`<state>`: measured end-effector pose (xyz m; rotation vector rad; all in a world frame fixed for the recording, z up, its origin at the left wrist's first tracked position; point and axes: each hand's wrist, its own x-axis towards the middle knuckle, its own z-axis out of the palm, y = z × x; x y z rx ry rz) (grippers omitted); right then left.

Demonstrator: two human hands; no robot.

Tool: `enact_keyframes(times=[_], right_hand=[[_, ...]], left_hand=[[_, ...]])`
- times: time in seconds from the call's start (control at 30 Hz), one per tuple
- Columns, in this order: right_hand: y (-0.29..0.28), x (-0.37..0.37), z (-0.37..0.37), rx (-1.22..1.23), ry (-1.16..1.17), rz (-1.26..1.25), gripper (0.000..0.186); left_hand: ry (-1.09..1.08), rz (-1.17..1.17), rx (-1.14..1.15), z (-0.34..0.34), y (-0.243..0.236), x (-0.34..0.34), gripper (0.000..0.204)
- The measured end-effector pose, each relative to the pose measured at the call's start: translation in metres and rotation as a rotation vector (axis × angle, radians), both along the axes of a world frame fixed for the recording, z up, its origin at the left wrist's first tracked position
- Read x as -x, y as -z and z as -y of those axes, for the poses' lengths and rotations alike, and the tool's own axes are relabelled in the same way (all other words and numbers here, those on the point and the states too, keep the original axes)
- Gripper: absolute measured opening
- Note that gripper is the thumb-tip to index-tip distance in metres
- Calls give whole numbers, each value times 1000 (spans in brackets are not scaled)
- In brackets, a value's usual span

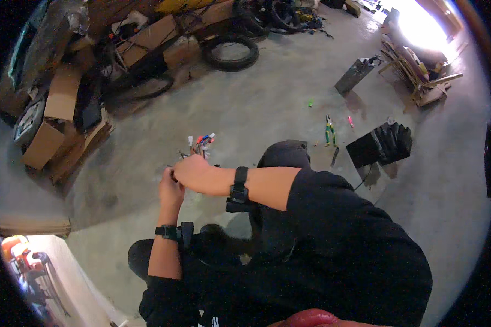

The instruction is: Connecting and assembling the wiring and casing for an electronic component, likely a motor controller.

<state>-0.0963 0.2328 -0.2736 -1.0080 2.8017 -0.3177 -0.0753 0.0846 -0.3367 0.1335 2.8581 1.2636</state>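
Note:
My two hands meet low over the concrete floor, left of the middle. The fingers of my left hand (171,189) are closed, pressed against my right hand (195,173), which crosses over from the right with its fingers curled. Something small and dark shows between them, mostly covered, and I cannot make out what it is. Just beyond my right hand lies a bunch of wires (201,145) ending in white, red and blue connectors. Whether my fingers hold any of these wires is hidden. Each wrist wears a black strap with a buckle.
Right of my knee lie green-and-yellow pliers (329,132), a pink tool (351,121) and a thin dark tool (334,157). Beyond are a black casing (381,144) and a grey metal box (355,76). Cardboard boxes (64,95) and a tyre (230,67) lie left and far.

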Motion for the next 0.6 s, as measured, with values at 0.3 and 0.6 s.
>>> enact_keyframes(times=[0.3,0.6], right_hand=[[3,5,-2,72,-146,-131,11],[-4,3,-1,176,-188,-134,11]], left_hand=[[45,36,-392,22,30,11,25],[207,-184,-78,27,13,9,26]])
